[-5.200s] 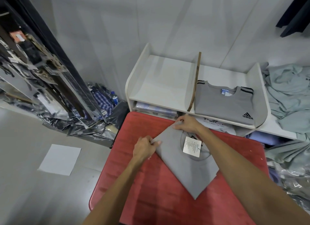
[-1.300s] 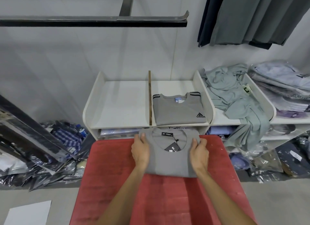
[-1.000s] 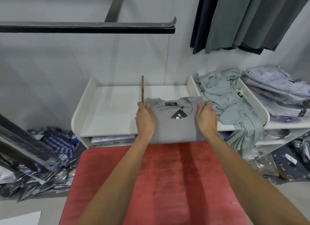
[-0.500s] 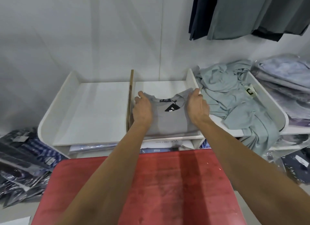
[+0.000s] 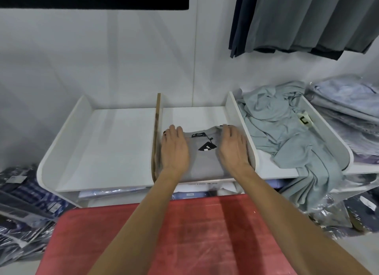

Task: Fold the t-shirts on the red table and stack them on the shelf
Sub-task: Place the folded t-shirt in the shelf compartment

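A folded grey t-shirt (image 5: 202,162) with a black neck label and a black hang tag lies in the right compartment of the white shelf (image 5: 114,149), on top of the t-shirt stacked there earlier. My left hand (image 5: 174,149) lies flat on its left side, fingers straight, beside the wooden divider (image 5: 156,135). My right hand (image 5: 232,149) lies flat on its right side, next to the shelf's white side wall. The red table (image 5: 205,237) is in front of the shelf, under my forearms.
A heap of crumpled pale green t-shirts (image 5: 287,135) fills the shelf bay to the right. Bagged folded shirts (image 5: 346,102) are stacked at far right. Dark garments (image 5: 307,18) hang above. Bagged clothes (image 5: 22,205) lie on the floor at left.
The folded grey t-shirt went from the red table up into the shelf's right compartment. Since half a second ago my hands have flattened on top of it.
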